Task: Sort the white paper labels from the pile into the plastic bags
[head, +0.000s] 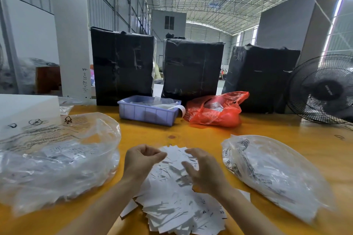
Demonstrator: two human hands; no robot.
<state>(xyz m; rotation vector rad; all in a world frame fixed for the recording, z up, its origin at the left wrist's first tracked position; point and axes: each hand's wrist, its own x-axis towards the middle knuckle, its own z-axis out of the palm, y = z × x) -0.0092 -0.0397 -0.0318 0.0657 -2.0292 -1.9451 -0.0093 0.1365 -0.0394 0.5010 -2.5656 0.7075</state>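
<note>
your left hand (142, 159) curls above the heap of white paper labels (177, 196) on the yellow wooden table (200, 133); whether it pinches one, you cannot tell. your right hand (203, 170) hovers spread, between two clear plastic bags (57, 158).

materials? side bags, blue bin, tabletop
Left bag and right bag: thin clear plastic film, glossy; crinkles, and labels show through. Bin: rigid moulded plastic, lavender-blue, ribbed walls, matte. Table: likely wood, orange glossy varnish; a knot and reflections show.
</note>
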